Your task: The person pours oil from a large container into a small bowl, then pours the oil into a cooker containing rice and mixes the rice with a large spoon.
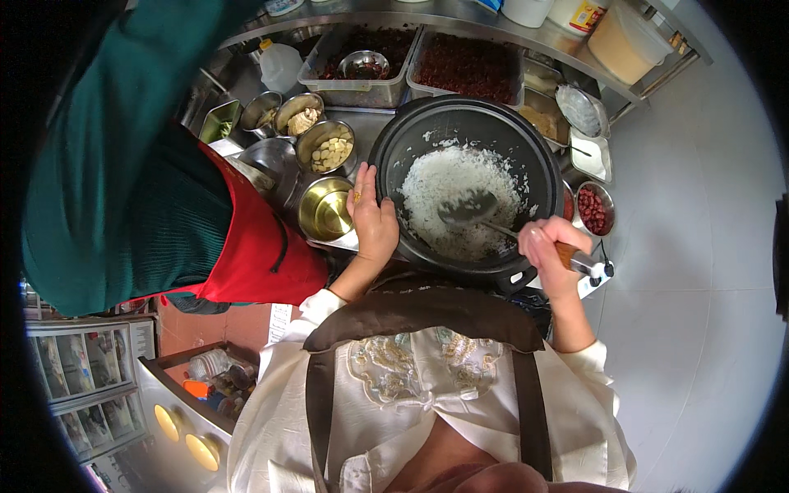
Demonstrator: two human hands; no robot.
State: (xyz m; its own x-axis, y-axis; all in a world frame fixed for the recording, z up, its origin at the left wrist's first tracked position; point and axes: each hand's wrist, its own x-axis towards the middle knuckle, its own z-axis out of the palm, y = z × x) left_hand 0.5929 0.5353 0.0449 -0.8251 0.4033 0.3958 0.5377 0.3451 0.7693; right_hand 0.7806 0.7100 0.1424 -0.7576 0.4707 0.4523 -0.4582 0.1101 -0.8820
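Note:
A large black cooking pot (pixel 425 117) stands before me with white cooked rice (pixel 444 172) spread over its bottom. My right hand (pixel 551 249) grips the wooden handle of a metal spatula or serving spoon (pixel 468 207). Its dark, rice-flecked head rests on or just above the rice. My left hand (pixel 374 222) lies flat against the pot's left rim, fingers stretched and holding nothing. Just left of that hand is a steel bowl of yellow oil (pixel 327 209). Behind it sits a steel bowl of pale cubes (pixel 331 151).
Two clear tubs of dark red contents (pixel 370 92) (pixel 465 68) line the back under a steel shelf (pixel 431 13). A bowl of red beans or berries (pixel 593 209) and a tray of white powder (pixel 588 157) stand right. A co-worker in a red apron (pixel 259 252) is close on my left.

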